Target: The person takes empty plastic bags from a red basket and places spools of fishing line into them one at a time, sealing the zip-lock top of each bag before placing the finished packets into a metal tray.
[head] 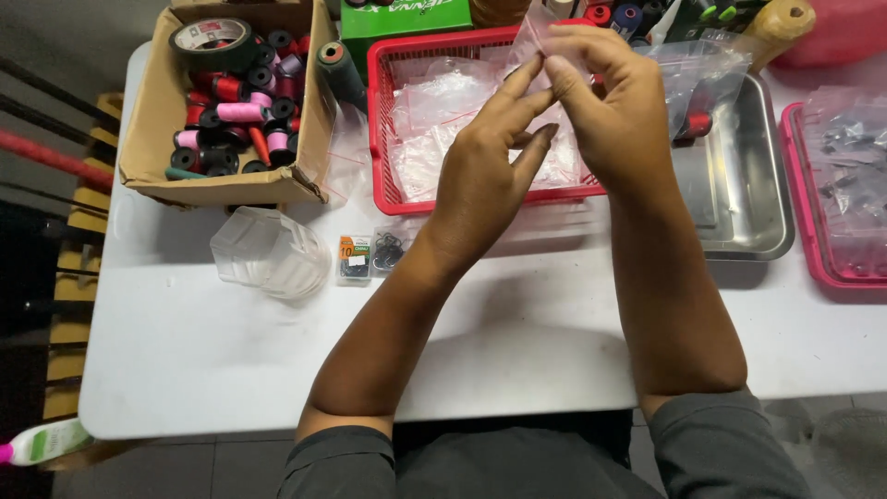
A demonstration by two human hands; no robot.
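Observation:
Both my hands are raised over a red plastic basket (379,129) filled with small clear zip bags (432,111). My left hand (485,171) and my right hand (605,102) pinch one small clear plastic bag (538,32) between their fingertips, held above the basket's far side. What the bag contains is too small to tell.
A cardboard box (152,120) of thread spools and a tape roll sits at left. A clear plastic cup (270,251) lies on its side beside two small packets of hooks (368,256). A steel tray (744,185) and a pink tray (818,240) stand at right on the white table (231,351).

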